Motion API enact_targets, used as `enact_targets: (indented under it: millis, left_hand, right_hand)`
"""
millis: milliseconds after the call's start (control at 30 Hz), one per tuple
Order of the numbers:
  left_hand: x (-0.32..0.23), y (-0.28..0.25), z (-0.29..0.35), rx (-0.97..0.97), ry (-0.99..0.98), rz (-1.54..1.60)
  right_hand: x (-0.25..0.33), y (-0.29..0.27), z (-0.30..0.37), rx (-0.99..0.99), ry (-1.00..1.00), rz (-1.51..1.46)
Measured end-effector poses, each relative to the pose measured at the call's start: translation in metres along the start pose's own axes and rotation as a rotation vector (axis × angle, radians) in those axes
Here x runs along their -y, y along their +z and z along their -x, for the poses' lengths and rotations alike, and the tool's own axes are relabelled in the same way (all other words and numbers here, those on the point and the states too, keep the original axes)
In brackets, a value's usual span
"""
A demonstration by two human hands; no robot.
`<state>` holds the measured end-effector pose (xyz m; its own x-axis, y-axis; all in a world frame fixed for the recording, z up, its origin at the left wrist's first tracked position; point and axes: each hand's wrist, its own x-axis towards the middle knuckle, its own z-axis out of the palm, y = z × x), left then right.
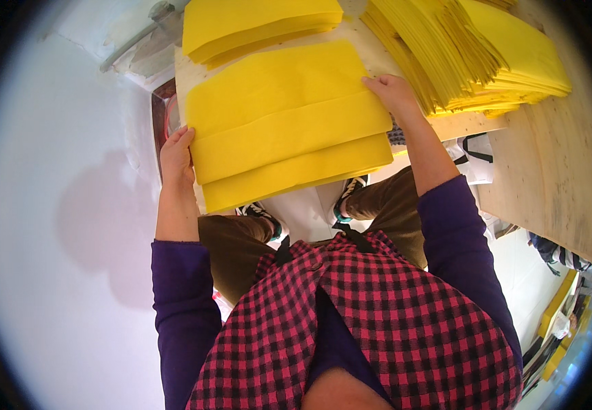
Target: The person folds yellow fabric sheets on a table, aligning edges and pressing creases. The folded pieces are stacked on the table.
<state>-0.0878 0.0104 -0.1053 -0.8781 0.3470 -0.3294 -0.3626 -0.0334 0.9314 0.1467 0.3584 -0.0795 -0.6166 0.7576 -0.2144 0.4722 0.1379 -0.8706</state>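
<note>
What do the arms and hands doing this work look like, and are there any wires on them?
They are a person's. The left hand and right hand are bare, without gloves. Plain dark purple sleeves end partway along the forearms, leaving the wrists uncovered. No wires or markings show on them.

No text, label, brand, number or sign is legible. The near yellow sheets (286, 102) and far-right yellow stack (439, 51) show no readable marking.

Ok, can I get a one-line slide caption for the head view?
The left hand and right hand grip layered yellow sheets at opposite sides, with yellow piles lying beyond.
</note>
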Motion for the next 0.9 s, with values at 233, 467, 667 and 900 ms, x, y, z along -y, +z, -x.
enact_targets:
  millis: [233,467,667,900]
  left_hand:
    - [-0.002,0.002,0.003,-0.015,-0.007,0.022]
    - [0.000,0.002,0.003,-0.006,-0.009,0.022]
    - [0.004,-0.004,-0.005,-0.018,0.010,-0.028]
    - [0.004,-0.001,-0.005,-0.055,0.001,-0.055]
  right_hand:
    - [-0.003,0.002,-0.007,0.009,-0.050,0.040]
    - [-0.007,0.002,-0.008,-0.011,-0.043,0.009]
    - [-0.011,0.001,-0.012,0.033,-0.046,0.021]
    - [-0.015,0.000,-0.016,0.046,-0.024,-0.047]
